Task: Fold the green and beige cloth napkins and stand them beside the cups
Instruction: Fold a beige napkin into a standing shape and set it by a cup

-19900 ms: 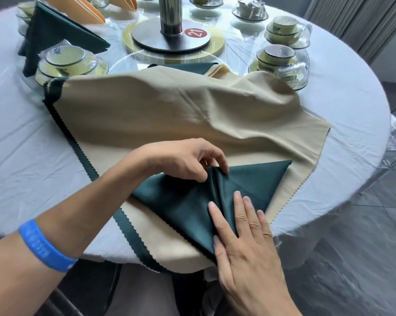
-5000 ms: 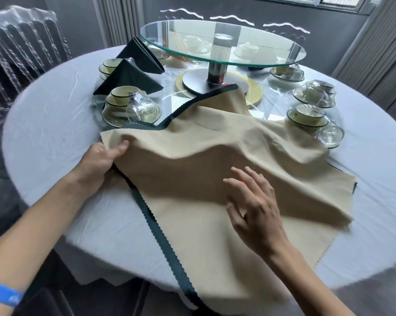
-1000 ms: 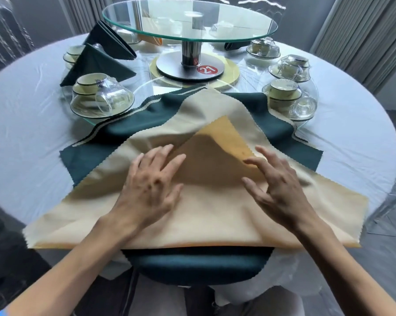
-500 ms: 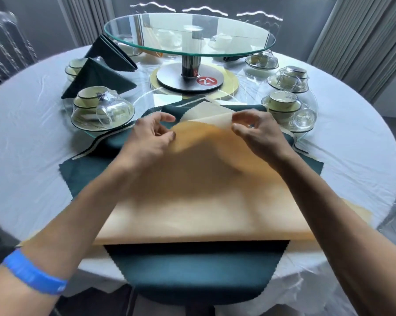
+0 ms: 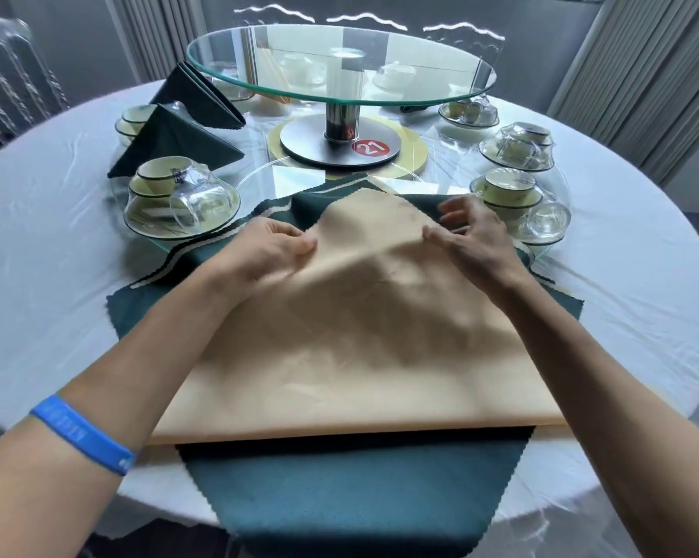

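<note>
Large beige cloth napkin (image 5: 364, 356) folded into triangle, smooth, apex toward glass turntable (image 5: 339, 62), lying on dark green cloth napkin (image 5: 351, 493). Left hand (image 5: 267, 251), right hand (image 5: 472, 239) pinch apex edges.

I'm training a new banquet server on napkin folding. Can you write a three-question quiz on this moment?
1. True or false: the beige napkin lies on top of a green napkin.
2. What stands beside the near-left cup? A) folded green napkin B) folded beige napkin C) nothing
3. Fill in: the left hand and right hand both work at the beige napkin's ____ end.

Key: 1 true; 2 A, the folded green napkin; 3 far.
</note>
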Demonstrator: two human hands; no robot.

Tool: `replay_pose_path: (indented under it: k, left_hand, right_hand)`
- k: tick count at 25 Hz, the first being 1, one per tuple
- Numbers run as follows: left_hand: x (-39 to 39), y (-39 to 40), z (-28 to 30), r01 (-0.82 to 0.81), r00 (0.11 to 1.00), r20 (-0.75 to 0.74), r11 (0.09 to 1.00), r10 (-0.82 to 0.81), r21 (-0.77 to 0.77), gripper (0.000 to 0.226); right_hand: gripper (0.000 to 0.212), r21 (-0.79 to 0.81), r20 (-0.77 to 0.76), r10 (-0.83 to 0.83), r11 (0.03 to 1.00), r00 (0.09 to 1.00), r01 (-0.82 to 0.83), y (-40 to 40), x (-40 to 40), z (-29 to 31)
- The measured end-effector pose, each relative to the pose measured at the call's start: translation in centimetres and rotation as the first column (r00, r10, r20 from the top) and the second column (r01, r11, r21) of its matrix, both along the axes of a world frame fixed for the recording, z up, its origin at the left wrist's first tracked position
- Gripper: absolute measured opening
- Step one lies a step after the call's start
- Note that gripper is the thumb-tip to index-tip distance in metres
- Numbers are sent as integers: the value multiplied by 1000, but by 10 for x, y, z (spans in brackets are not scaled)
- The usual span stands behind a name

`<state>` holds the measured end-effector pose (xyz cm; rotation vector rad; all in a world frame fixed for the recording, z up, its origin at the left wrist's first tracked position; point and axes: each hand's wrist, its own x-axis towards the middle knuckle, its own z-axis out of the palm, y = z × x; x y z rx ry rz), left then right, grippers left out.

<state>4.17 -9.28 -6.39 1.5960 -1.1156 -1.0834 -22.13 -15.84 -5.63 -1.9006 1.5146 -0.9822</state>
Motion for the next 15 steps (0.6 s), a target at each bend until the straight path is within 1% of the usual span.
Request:
replay_pose_path:
  k: [2, 4, 6, 9, 11, 13, 15]
  left_hand:
    - [3, 0, 3, 7, 998, -61, 1000, -8, -8, 21]
    - [3, -2, 5, -2, 997, -76, 1000, 0, -18, 20]
    - [3, -4, 7, -11, 997, -77, 1000, 9, -28, 21]
    - [2, -3, 9, -7, 999, -39, 999, 5, -42, 25]
    - [1, -2, 11, -13, 1000, -3, 998, 13, -63, 27]
    - [0, -2, 13, -33, 999, 36, 996, 36, -86, 26]
    - [-2, -4, 15, -53, 996, 61, 994, 58, -92, 23]
  right_hand:
    - [30, 41, 20, -36, 999, 999, 36, 3, -22, -9]
    - [26, 108, 92, -23, 994, 996, 14, 5, -38, -15]
    - [26, 143, 158, 4, 989, 987, -27, 7, -48, -15]
    - [26, 197, 147, 104, 972, 984, -132, 11, -55, -10]
    - [33, 229, 131, 173, 953, 976, -200, 12, -58, -8]
    - [37, 236, 143, 188, 947, 972, -218, 13, -60, -9]
    - [32, 233, 170, 180, 948, 969, -217, 13, -59, -8]
